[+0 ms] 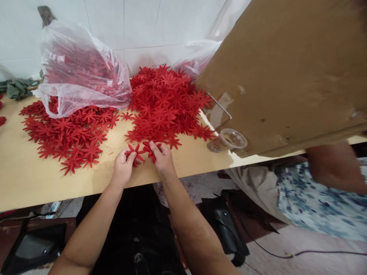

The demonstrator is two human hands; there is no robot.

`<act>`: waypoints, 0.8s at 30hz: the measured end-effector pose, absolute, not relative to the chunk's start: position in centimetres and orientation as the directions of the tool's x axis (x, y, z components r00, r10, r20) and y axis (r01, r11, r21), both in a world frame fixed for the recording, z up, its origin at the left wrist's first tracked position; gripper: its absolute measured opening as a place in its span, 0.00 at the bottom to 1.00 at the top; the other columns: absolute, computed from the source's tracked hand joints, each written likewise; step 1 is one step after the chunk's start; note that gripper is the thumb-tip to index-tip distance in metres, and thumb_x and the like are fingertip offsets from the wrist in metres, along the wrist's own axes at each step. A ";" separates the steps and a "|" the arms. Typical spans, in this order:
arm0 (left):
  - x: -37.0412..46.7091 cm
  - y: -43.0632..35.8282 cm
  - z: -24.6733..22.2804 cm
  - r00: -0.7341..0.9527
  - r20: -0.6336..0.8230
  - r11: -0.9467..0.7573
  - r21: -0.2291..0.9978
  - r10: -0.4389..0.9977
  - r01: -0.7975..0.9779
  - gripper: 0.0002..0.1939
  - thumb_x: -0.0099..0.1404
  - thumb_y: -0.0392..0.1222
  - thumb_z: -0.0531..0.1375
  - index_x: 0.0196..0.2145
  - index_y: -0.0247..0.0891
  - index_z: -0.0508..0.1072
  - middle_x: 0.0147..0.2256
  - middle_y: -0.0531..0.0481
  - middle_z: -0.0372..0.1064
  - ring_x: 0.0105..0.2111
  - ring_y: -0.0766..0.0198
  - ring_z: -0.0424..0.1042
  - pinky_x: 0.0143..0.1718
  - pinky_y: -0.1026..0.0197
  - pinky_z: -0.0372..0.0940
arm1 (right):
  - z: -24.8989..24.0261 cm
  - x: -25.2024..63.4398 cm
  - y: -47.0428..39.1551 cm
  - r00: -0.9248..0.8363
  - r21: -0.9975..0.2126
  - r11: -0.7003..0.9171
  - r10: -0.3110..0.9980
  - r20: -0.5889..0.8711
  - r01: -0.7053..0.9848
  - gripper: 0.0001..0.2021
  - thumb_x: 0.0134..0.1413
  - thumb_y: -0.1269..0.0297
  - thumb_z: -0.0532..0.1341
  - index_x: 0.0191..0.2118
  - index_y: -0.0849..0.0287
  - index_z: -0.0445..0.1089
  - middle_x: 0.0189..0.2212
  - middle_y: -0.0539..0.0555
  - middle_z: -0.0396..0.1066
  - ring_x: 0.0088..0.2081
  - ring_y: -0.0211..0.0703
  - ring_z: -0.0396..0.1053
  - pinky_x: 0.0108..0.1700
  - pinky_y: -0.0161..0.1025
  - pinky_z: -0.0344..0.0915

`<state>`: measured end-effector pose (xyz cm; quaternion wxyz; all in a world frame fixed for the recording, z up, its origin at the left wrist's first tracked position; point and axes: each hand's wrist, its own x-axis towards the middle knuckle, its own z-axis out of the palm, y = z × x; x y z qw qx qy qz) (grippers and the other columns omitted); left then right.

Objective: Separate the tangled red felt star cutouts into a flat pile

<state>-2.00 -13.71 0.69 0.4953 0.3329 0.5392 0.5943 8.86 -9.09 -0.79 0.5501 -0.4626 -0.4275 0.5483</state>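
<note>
Near the table's front edge, my left hand (124,165) pinches a red flower-shaped cutout (136,152) between thumb and fingers. Close beside it, my right hand (163,157) is closed on another red flower-shaped cutout (147,148). Whether the two cutouts touch, or how many layers each hand holds, I cannot make out. Just beyond my hands lies a tall heap of the same red cutouts (160,103). A lower, looser heap of red cutouts (65,133) spreads to the left.
A clear plastic bag (88,72) full of red pieces rests behind the left heap. On the right, a large cardboard sheet (286,76) leans over the table (23,168), with a clear plastic cup (233,139) by its foot. Another person's arm (334,166) shows beyond it.
</note>
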 end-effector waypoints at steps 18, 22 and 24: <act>-2.1 -13.1 0.3 -0.324 -0.088 0.054 0.992 0.942 -0.112 0.17 0.55 0.53 0.57 0.21 0.38 0.61 0.14 0.57 0.59 0.16 0.71 0.60 0.19 0.67 0.57 | -0.9 9.9 -9.1 -0.150 -0.966 -0.105 0.986 -0.070 -0.238 0.18 0.35 0.49 0.63 0.28 0.57 0.61 0.15 0.42 0.59 0.17 0.31 0.59 0.19 0.30 0.57; -2.2 -12.9 0.1 -0.317 -0.075 0.034 0.991 0.946 -0.132 0.15 0.55 0.51 0.58 0.22 0.36 0.64 0.16 0.56 0.62 0.18 0.70 0.62 0.22 0.66 0.59 | -0.4 9.7 -9.1 -0.086 -0.975 -0.053 0.996 -0.036 -0.214 0.17 0.39 0.48 0.61 0.26 0.58 0.61 0.16 0.43 0.58 0.18 0.30 0.56 0.20 0.30 0.57; -2.2 -12.9 0.1 -0.313 -0.046 0.004 0.991 0.949 -0.134 0.12 0.54 0.48 0.59 0.25 0.35 0.67 0.19 0.55 0.65 0.20 0.71 0.64 0.25 0.66 0.60 | -0.4 9.7 -9.1 -0.098 -0.978 -0.033 0.995 -0.013 -0.207 0.17 0.39 0.47 0.61 0.26 0.57 0.62 0.19 0.44 0.60 0.20 0.31 0.58 0.22 0.31 0.59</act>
